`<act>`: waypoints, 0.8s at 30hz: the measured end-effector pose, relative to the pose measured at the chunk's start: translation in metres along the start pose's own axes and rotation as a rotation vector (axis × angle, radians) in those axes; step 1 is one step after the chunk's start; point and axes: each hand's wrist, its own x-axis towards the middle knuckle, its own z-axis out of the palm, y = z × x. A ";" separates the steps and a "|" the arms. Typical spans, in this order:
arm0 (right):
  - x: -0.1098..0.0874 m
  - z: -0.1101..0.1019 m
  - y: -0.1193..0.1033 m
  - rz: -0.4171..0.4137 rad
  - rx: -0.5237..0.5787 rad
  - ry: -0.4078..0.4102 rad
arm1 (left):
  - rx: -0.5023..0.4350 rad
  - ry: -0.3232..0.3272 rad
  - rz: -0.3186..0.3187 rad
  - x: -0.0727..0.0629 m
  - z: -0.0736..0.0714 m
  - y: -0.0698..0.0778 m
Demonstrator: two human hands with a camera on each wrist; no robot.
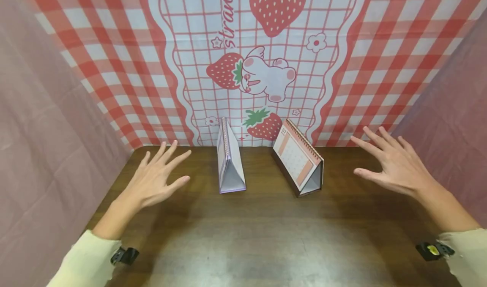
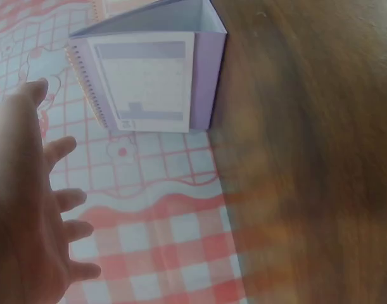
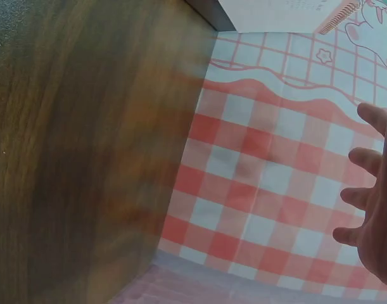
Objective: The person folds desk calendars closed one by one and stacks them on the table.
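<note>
Two spiral-bound desk calendars stand as tents on the brown wooden table (image 1: 243, 228). The purple calendar (image 1: 231, 175) is left of centre, its printed page facing left; the left wrist view shows that page on the purple calendar (image 2: 145, 82). The pink calendar (image 1: 294, 156) stands to its right, angled, with "07" on its page. Part of the pink calendar (image 3: 275, 16) shows at the top of the right wrist view. My left hand (image 1: 157, 179) hovers left of the purple one, fingers spread and holding nothing. My right hand (image 1: 395, 164), also spread and holding nothing, is to the right of the pink one.
Behind the table hangs a red-and-white checked cloth (image 1: 125, 67) printed with strawberries and a rabbit. Pink curtains close off the left side (image 1: 45, 130) and the right side (image 1: 452, 109). Each wrist wears a small black camera mount.
</note>
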 end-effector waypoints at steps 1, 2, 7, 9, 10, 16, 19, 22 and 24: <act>0.000 -0.001 0.000 0.003 0.000 -0.001 | -0.009 -0.004 -0.002 0.002 -0.001 0.002; -0.001 -0.002 0.000 0.007 0.000 -0.001 | -0.020 -0.007 -0.004 0.004 -0.001 0.003; -0.006 -0.001 -0.004 0.027 0.042 0.003 | -0.115 -0.012 -0.032 0.010 -0.001 0.010; -0.009 0.000 -0.006 0.024 0.079 0.013 | -0.157 -0.010 -0.047 0.012 0.000 0.012; -0.010 0.001 -0.006 0.020 0.098 0.019 | -0.175 -0.007 -0.055 0.013 0.001 0.014; -0.013 0.006 -0.013 0.011 0.206 0.056 | -0.256 0.015 -0.086 0.022 0.003 0.024; -0.014 0.006 -0.018 0.023 0.249 0.061 | -0.281 0.022 -0.084 0.027 0.004 0.030; -0.014 0.006 -0.025 0.037 0.273 0.058 | -0.295 0.029 -0.080 0.033 0.005 0.037; -0.013 0.006 -0.030 0.047 0.288 0.055 | -0.299 0.035 -0.080 0.036 0.005 0.042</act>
